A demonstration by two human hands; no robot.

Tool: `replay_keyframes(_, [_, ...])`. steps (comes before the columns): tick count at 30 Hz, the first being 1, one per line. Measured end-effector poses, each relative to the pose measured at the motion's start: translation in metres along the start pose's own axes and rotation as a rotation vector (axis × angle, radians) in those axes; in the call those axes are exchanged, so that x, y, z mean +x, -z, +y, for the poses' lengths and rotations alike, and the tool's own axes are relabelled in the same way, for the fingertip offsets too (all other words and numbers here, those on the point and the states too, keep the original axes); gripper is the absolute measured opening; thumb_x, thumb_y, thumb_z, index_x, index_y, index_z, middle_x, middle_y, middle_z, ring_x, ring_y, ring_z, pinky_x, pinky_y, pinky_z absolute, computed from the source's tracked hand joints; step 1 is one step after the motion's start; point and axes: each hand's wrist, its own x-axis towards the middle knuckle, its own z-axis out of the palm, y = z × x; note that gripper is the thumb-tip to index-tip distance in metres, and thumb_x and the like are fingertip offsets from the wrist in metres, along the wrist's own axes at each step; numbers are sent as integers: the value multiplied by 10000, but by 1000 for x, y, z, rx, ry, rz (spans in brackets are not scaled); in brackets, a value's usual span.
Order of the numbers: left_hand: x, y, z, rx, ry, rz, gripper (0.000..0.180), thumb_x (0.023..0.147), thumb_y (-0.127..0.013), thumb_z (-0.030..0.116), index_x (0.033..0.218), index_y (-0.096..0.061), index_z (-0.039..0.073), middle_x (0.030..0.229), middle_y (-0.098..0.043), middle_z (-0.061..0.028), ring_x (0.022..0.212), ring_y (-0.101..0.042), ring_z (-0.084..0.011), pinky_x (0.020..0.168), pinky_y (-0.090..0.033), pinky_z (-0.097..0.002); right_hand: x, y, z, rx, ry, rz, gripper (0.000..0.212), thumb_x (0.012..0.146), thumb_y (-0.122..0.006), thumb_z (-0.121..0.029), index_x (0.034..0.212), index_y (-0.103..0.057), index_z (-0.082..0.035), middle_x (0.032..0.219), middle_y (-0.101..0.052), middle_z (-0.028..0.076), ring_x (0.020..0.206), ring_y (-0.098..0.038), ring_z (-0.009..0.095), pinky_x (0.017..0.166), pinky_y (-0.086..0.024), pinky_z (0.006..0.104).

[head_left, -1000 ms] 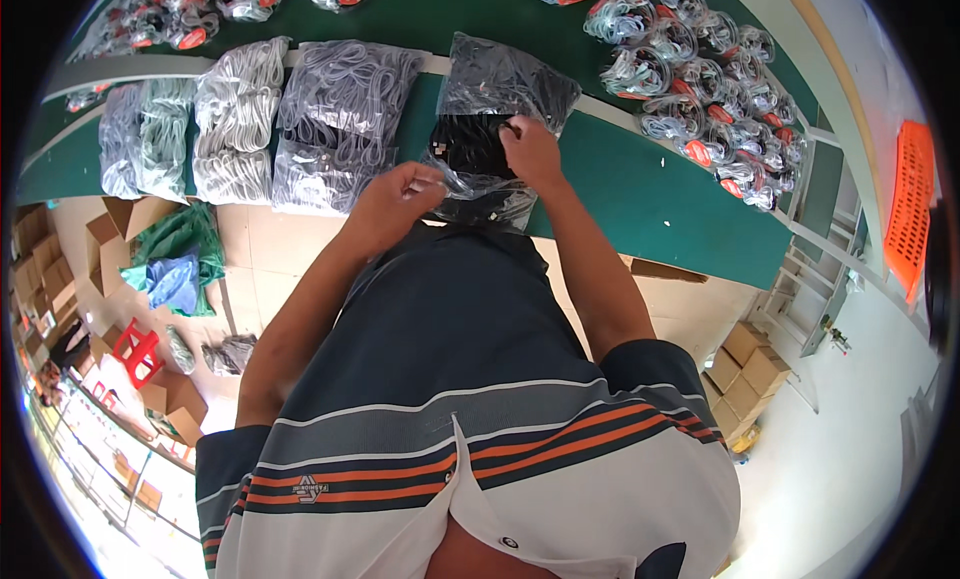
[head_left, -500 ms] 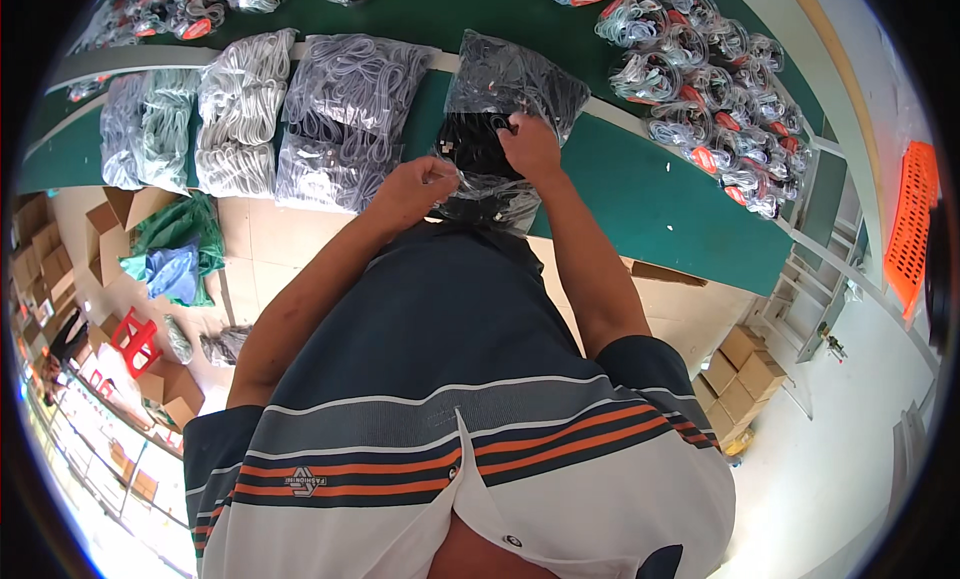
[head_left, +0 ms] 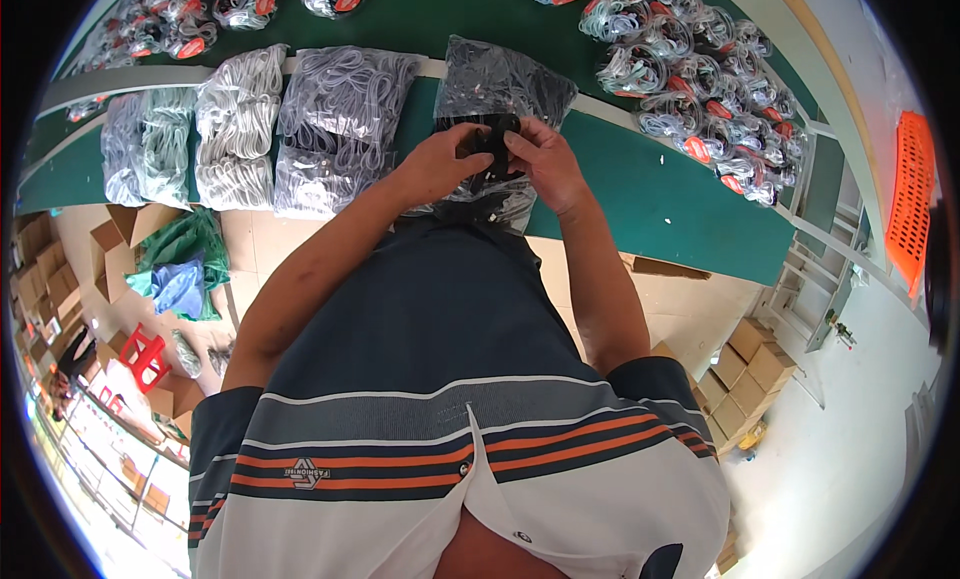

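Over the near edge of the green table, my left hand (head_left: 445, 166) and my right hand (head_left: 548, 164) grip a coiled black cable (head_left: 497, 144) from either side, thumbs toward each other. Both hands are closed on it. Behind and beneath them lies a clear plastic bag (head_left: 503, 79) packed with black cables. Its near part hangs toward my shirt, partly hidden by my hands. To the left of my left hand rests a bag of grey cables (head_left: 345, 104).
Further left are white cable bundles (head_left: 238, 119) and pale green ones (head_left: 167, 144). Coiled cables in clear wrappers with red-orange labels (head_left: 690, 104) cover the right of the green table (head_left: 655, 194). An orange basket (head_left: 908, 199) is at far right; cardboard boxes (head_left: 745, 369) stand below.
Both hands have closed together around a black cable and lifted it from the bag's contents. My left hand has moved right and up, off the plastic's edge. The view has shifted slightly.
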Motion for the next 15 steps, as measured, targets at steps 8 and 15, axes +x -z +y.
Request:
replay_keyframes(8, [-6,17,18,122,355,-98,424,1061,-631,291,1372,-649,4,1066,-738,-86,910,-616,-119,824,-492,-251,-4,-6,13,229,-91,62,101,1050,-671,-159,1092,-683,-68,928,-684,28,790,-638,105,744,-526,239])
replay_keyframes(15, [-13,0,-4,-309,358,63,394,1074,-589,289,1346,-634,7,1072,-714,-63,867,-627,-130,748,-501,-258,0,-24,35,210,-195,-120,131,1063,-654,-170,1123,-684,-57,943,-699,40,776,-647,109,729,-539,248])
